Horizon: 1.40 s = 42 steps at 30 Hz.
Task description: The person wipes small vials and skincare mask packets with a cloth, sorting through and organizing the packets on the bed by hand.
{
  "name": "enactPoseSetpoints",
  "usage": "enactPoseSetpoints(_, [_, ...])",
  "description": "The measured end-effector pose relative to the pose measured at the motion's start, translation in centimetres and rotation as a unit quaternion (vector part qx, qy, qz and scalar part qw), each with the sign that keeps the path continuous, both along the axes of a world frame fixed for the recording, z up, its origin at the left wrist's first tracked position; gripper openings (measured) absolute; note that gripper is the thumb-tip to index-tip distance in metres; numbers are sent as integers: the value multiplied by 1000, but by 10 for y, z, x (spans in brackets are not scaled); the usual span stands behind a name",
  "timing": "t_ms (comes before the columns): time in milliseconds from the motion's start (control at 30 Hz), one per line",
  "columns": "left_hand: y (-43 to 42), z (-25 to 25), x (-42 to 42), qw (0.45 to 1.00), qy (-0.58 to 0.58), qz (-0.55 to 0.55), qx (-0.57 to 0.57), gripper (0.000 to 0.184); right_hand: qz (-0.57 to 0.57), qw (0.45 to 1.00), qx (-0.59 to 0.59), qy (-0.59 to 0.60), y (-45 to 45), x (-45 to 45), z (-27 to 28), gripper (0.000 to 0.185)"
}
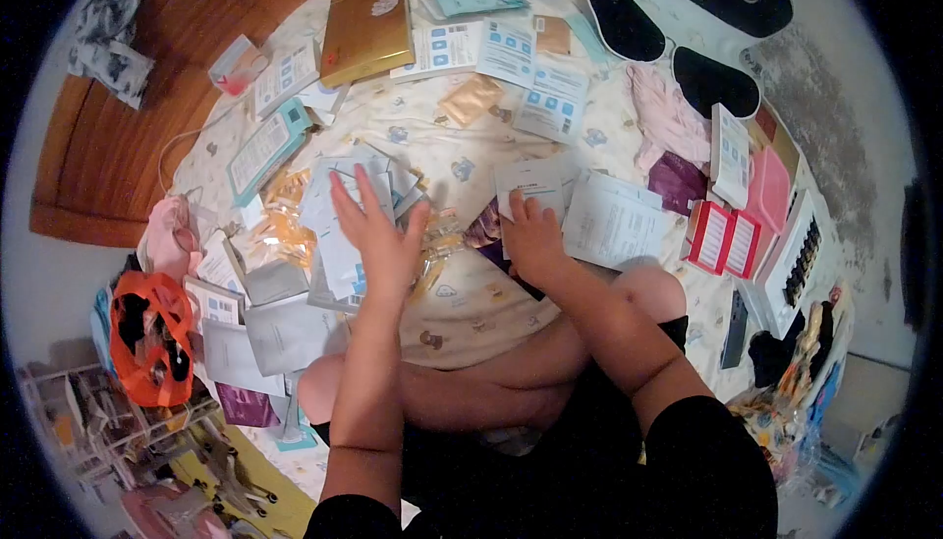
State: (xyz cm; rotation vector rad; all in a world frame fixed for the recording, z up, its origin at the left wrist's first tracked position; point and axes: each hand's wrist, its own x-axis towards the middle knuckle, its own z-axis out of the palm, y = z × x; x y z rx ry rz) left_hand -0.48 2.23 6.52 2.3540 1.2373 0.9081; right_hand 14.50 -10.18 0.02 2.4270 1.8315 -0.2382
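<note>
Your left hand (pixel 383 242) is spread wide over a pile of pale packets (pixel 329 215), fingers straight and thumb held out to the side. Your right hand (pixel 535 244) has its fingertips on a white packet (pixel 533 181), in front of your folded legs (pixel 481 389); whether it grips the packet or only rests on it, you can't really tell from this angle. Between your hands lie clear tubes (pixel 442 247) on the patterned sheet (pixel 471 315), and a purple pouch (pixel 484 227) pokes out just beside your right hand. More white packets (pixel 614 220) overlap to the right of that hand. Left of the pile you have a heap of yellow sachets (pixel 287 217), with a teal box (pixel 267 152) beyond it. Farther out sit a gold packet (pixel 471 99) and a gold box (pixel 367 33). A red-edged box (pixel 722 237) stands near the far right packets, and an orange bag (pixel 152 338) sits at the left edge.
</note>
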Motion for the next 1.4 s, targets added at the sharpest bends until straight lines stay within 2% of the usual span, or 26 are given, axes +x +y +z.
enactPoseSetpoints(67, [-6, 1, 4, 999, -21, -46, -13, 75, 14, 998, 53, -29, 1, 0, -10, 32])
enactPoseSetpoints(167, [-18, -6, 11, 994, -43, -101, -30, 58, 14, 999, 29, 13, 3, -2, 8, 23])
enactPoseSetpoints(233, [-22, -38, 14, 953, -135, -142, -233, 54, 9, 999, 28, 39, 8, -2, 18, 21])
enactPoseSetpoints(267, [-24, -50, 15, 953, -136, -139, -234, 54, 3, 998, 28, 64, 9, -2, 24, 18])
enactPoseSetpoints(300, [-26, -56, 17, 848, -243, -106, -458, 53, 5, 998, 27, 65, 10, -3, 32, 18])
enactPoseSetpoints(333, [-26, -57, 19, 681, -334, -66, -649, 55, -10, 988, 103, 113, 11, -5, 41, 18])
enactPoseSetpoints(367, [-26, -56, 18, 682, -334, -66, -648, 55, -25, 970, 179, 160, 11, -9, 48, 17])
enactPoseSetpoints(400, [-26, -49, 17, 597, -367, -78, -709, 60, -24, 970, 179, 162, 11, -16, 53, 17])
enactPoseSetpoints(433, [-27, -39, 18, 505, -395, -89, -762, 66, 28, 945, 262, 192, 8, -26, 56, 18])
enactPoseSetpoints(500, [-28, -28, 17, 514, -400, -80, -754, 77, 76, 911, 339, 222, 0, -44, 56, 20])
enactPoseSetpoints(567, [-23, -28, 12, 428, -401, -159, -794, 83, 146, 852, 339, 370, -6, -56, 53, 26])
enactPoseSetpoints(633, [-26, -22, 15, 436, -409, -118, -793, 85, 140, 842, 317, 413, -7, -60, 42, 29])
enactPoseSetpoints(667, [-28, -18, 16, 408, -427, -134, -795, 85, 137, 830, 293, 455, -7, -60, 38, 33])
enactPoseSetpoints(700, [-30, -16, 18, 379, -445, -150, -797, 84, 135, 831, 294, 453, -4, -58, 42, 33])
enactPoseSetpoints(733, [-30, -24, 17, 379, -443, -153, -798, 84, 211, 833, 330, 391, 1, -53, 49, 37])
enactPoseSetpoints(800, [-30, -37, 16, 299, -462, -301, -779, 76, 284, 827, 364, 321, 10, -45, 49, 41])
enactPoseSetpoints(833, [-34, -36, 17, 298, -461, -303, -779, 76, 255, 852, 357, 286, 13, -42, 42, 41])
enactPoseSetpoints(900, [-43, -26, 20, 547, -461, -129, -686, 69, 224, 876, 348, 250, 19, -32, 38, 40])
enactPoseSetpoints(933, [-43, -12, 18, 418, -475, -146, -760, 64, 145, 892, 355, 240, 22, -24, 39, 39])
enactPoseSetpoints(1000, [-46, -11, 20, 431, -462, -144, -762, 69, 24, 896, 370, 246, 26, -13, 46, 36])
enactPoseSetpoints(1100, [-48, -7, 22, 484, -439, -124, -747, 74, -5, 896, 354, 267, 25, -17, 39, 36])
enactPoseSetpoints(1167, [-45, -4, 20, 546, -440, -52, -711, 74, 42, 881, 351, 314, 16, -37, 40, 38])
enactPoseSetpoints(1200, [-41, -9, 17, 546, -440, -52, -711, 74, 88, 862, 345, 362, 11, -48, 42, 41])
enactPoseSetpoints(1267, [-30, -27, 12, 373, -507, -258, -733, 72, 144, 846, 366, 359, 3, -62, 44, 44])
enactPoseSetpoints(1300, [-29, -28, 12, 373, -507, -256, -734, 72, 199, 828, 386, 354, 2, -66, 44, 47])
enactPoseSetpoints(1400, [-32, -21, 15, 361, -503, -282, -733, 76, 163, 843, 375, 350, 10, -52, 39, 48])
